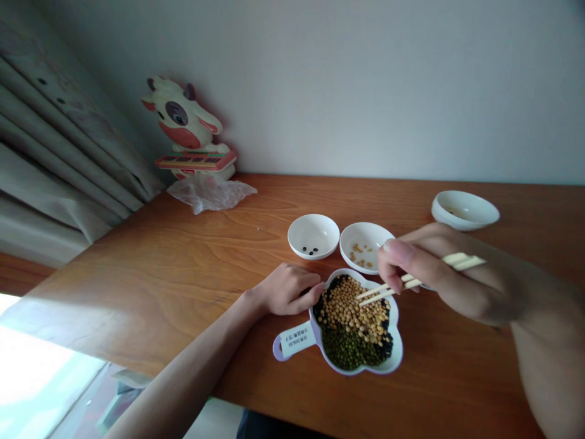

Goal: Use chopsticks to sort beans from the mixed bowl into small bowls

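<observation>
A pair of wooden chopsticks (414, 281) is gripped in my right hand (439, 268), their tips down at the yellow soybeans (350, 299). The soybeans share a white, lobed bowl (398, 350) with green mung beans (350, 349) and black beans (336, 283). A labelled handle (297, 341) sticks out from the bowl's left side. My left hand (290, 289) is closed at the bowl's upper left rim, fingers curled against it. Behind stand a white bowl (313, 228) holding a few black beans and another white bowl (361, 230) with several soybeans, partly covered by my right hand.
Farther back on the right is another white bowl (470, 210) with little visible inside. Part of a further dish hides beneath my right hand. A cow-shaped toy keyboard (192, 134) and a crumpled plastic bag (212, 194) sit at the back left, beside the curtain (59, 158).
</observation>
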The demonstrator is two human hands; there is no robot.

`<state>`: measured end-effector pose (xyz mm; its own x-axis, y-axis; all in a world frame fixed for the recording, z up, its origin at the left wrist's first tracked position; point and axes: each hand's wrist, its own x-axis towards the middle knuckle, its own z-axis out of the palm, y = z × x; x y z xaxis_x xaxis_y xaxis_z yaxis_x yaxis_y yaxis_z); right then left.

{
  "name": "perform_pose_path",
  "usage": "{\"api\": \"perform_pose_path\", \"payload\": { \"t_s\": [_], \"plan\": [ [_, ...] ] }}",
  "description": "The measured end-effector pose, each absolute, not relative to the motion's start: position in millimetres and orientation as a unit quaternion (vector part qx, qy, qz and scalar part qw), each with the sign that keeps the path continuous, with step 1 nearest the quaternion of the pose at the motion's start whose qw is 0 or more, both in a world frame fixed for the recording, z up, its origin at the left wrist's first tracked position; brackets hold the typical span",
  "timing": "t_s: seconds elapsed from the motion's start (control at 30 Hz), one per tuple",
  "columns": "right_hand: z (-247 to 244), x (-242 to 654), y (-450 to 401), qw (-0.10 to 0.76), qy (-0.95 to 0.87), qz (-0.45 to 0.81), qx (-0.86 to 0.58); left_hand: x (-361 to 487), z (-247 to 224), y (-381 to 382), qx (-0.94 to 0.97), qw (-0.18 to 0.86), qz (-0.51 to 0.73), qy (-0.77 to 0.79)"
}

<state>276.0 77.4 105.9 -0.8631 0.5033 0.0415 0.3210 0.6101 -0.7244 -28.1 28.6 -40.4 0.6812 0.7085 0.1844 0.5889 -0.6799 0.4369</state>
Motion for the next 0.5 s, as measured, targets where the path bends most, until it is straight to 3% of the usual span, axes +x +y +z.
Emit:
{"api": "perform_pose_path", "payload": {
  "t_s": [0.5],
  "plan": [
    [106.1, 277.6, 80.9, 0.139, -0.888, 0.376, -0.223, -27.1, -39.5, 28.3, 0.899, 0.169, 0.179, 0.363]
  ]
}}
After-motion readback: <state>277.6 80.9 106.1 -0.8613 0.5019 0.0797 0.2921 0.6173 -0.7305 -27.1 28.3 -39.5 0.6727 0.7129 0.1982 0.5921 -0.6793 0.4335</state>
